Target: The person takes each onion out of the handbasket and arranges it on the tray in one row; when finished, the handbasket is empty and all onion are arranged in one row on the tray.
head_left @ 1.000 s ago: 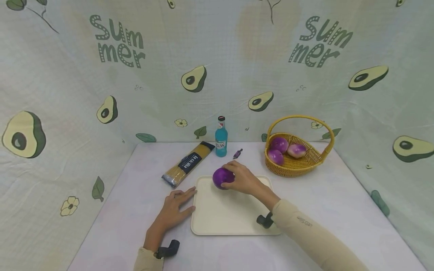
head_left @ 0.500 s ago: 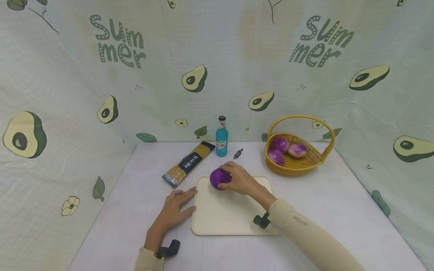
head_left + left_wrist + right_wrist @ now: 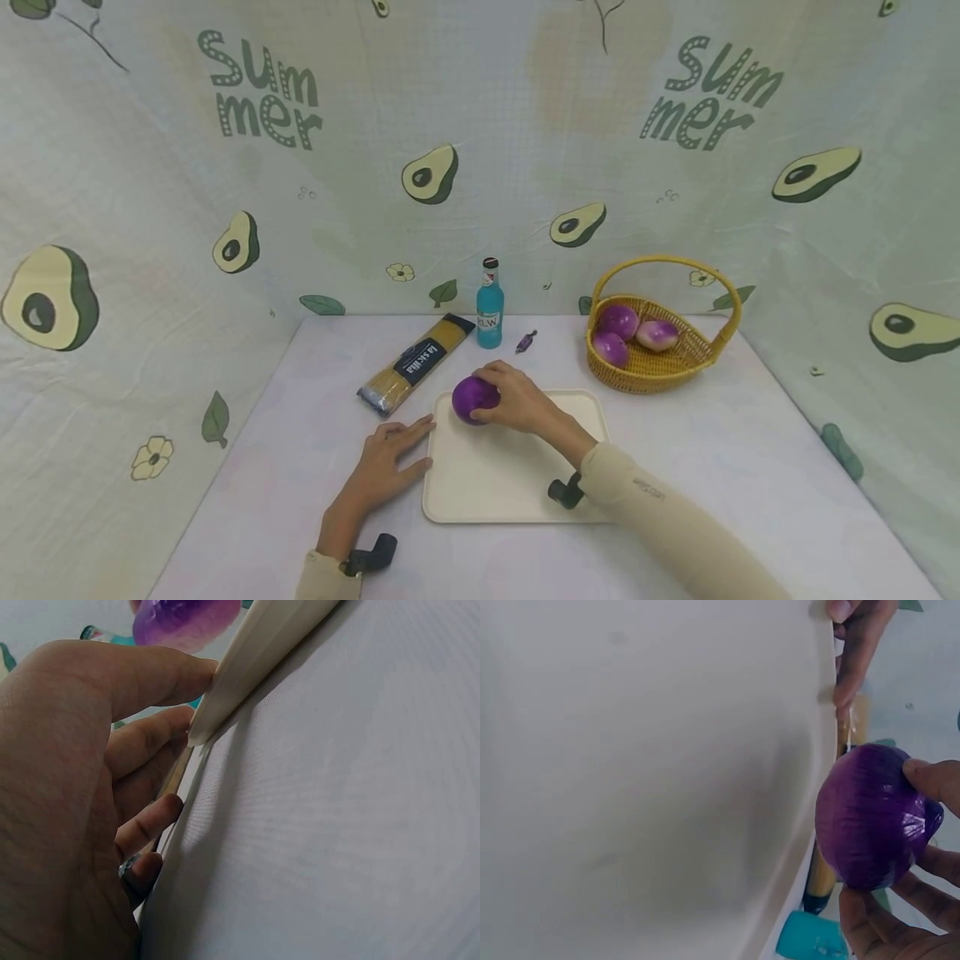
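Note:
My right hand (image 3: 517,402) holds a shiny purple onion (image 3: 468,401) above the far left part of a cream tray (image 3: 517,492). The right wrist view shows thumb and fingers spread round the onion (image 3: 874,817), its pointed tip toward the palm. My left hand (image 3: 386,467) lies at the tray's left edge, its fingers extended. In the left wrist view the thumb and fingertips of the left hand (image 3: 82,727) touch the tray's rim (image 3: 240,667).
A pasta packet (image 3: 416,364) lies behind the left hand. Beyond the tray stand a blue bottle (image 3: 490,312) and a small purple wrapped candy (image 3: 527,341). At the back right, a wicker basket (image 3: 645,381) with a tall handle holds several purple-and-white onions (image 3: 657,334).
My right hand has moved left with the onion over the tray, toward its far left corner. The left hand has stayed at the tray's edge.

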Demonstrator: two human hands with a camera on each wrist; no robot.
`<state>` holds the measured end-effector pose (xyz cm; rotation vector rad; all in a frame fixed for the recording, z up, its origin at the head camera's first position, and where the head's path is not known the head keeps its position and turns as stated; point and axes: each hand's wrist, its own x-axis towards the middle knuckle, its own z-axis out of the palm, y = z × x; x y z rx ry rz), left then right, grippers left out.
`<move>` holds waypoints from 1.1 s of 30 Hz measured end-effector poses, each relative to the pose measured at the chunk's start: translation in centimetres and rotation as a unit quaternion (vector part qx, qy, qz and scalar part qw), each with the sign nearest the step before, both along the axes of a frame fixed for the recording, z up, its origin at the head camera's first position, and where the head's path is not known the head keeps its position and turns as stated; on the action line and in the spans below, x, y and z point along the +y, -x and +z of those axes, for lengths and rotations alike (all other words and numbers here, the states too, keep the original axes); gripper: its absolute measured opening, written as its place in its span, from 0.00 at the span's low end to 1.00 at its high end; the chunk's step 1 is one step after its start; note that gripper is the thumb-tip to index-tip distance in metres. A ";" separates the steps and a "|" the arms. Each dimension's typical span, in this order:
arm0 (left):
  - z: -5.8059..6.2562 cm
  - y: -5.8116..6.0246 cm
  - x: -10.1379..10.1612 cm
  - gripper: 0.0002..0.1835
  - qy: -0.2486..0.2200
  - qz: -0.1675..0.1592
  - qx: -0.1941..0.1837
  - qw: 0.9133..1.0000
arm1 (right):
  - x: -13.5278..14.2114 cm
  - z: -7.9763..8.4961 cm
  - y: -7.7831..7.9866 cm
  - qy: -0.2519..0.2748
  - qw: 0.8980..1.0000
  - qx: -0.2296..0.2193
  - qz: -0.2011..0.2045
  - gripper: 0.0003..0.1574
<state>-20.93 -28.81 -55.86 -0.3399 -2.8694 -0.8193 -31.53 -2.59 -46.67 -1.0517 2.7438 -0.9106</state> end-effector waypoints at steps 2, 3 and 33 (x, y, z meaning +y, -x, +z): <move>-0.1 -0.1 -0.1 0.32 -0.002 0.003 -0.006 1.000 | -0.3 -0.1 0.0 -0.003 1.000 -0.007 0.000 0.39; -0.1 -0.1 -0.1 0.32 -0.003 0.003 -0.007 1.000 | -0.4 -0.2 0.0 -0.004 1.000 -0.008 0.000 0.39; -0.3 -0.1 -0.2 0.32 -0.008 0.004 -0.006 1.000 | -3.2 -1.3 0.1 -0.003 1.000 -0.024 0.003 0.42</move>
